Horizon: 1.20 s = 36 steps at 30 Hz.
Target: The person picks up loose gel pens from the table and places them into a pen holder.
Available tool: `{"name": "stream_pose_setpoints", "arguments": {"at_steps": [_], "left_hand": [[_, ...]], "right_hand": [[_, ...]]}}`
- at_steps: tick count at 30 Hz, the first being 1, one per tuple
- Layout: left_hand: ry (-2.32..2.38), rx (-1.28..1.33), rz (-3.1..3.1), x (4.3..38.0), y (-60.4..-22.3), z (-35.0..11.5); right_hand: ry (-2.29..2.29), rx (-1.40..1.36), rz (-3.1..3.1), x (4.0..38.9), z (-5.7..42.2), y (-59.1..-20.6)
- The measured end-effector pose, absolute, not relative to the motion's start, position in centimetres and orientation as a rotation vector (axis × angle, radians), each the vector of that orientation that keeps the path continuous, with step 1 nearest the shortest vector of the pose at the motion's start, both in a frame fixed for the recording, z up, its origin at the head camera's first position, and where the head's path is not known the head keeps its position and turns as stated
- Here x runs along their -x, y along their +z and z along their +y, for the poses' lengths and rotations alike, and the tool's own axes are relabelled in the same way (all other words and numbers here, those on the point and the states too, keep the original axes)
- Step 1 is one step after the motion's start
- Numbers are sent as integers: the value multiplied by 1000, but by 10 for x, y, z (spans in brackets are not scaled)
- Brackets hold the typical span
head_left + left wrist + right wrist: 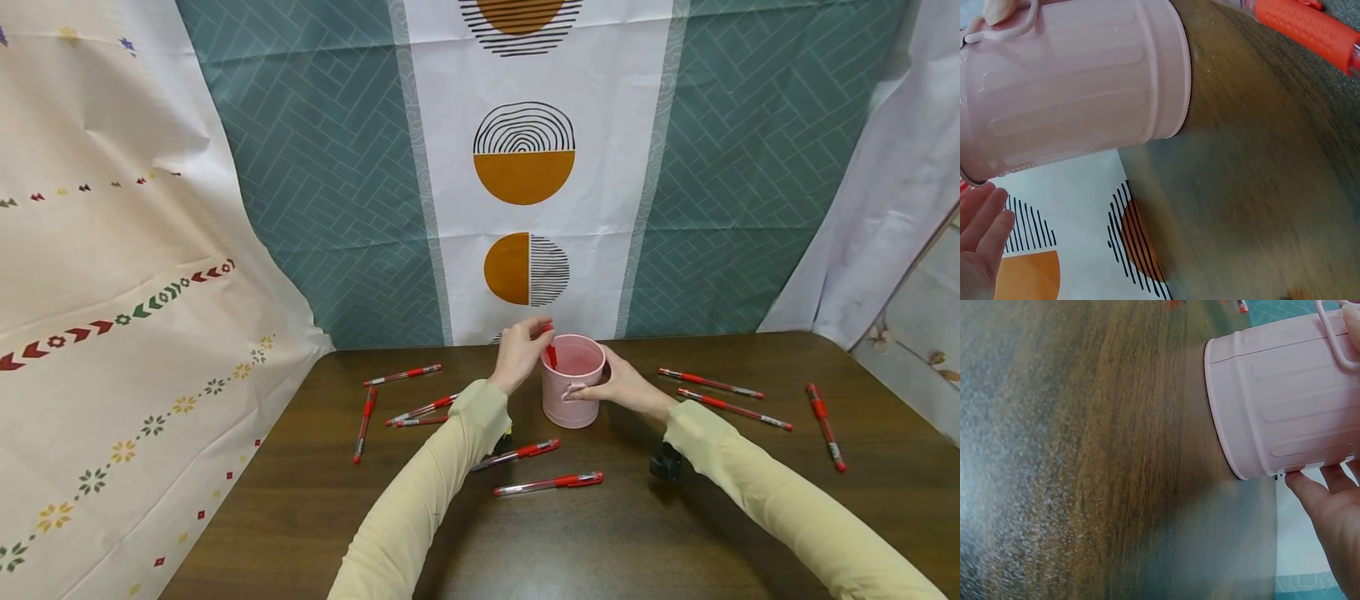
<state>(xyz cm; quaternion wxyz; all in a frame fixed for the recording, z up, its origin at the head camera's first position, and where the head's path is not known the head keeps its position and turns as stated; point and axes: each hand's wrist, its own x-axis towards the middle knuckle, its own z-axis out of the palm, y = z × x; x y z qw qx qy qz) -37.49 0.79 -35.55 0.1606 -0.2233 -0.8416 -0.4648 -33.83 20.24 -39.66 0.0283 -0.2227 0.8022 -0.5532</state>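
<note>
A pink ribbed metal bucket (570,402) with side handles stands upright near the back of the dark wooden table. My left hand (519,354) is at its left rim and pinches a red pen (551,354), whose lower end dips inside the mouth. From the right, my right hand (626,385) grips the bucket, thumb by the front handle and fingers round the far side. In the left wrist view the left fingertips (997,219) show beside the rim, the pen mostly hidden. The right wrist view shows the right hand (1341,519) against the bucket's wall.
Several red pens lie about the table (570,550): one pen (549,484) in front of the bucket, others left, such as a pen (363,425), and right, such as a pen (827,427). A patterned cloth (525,167) hangs right behind the table's back edge.
</note>
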Motion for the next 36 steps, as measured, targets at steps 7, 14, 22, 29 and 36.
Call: {"name": "stream_pose_setpoints", "arguments": {"at_steps": [7, 14, 22, 29, 36], "left_hand": [[-1325, 646, -2414, 374, -353, 5], [-1340, 634, -2405, 377, -353, 1], [-1349, 619, -2425, 379, -345, -6], [-1364, 620, -2411, 381, -341, -15], [-1318, 596, -2441, 383, -336, -34]], "right_hand": [[-1669, 677, 2515, 331, 200, -388], [-1638, 619, 2559, 341, 204, -404], [-1655, 657, 2548, 343, 206, -404], [-1664, 648, 2542, 343, 206, -405], [-1696, 652, 2497, 334, 202, -392]]}}
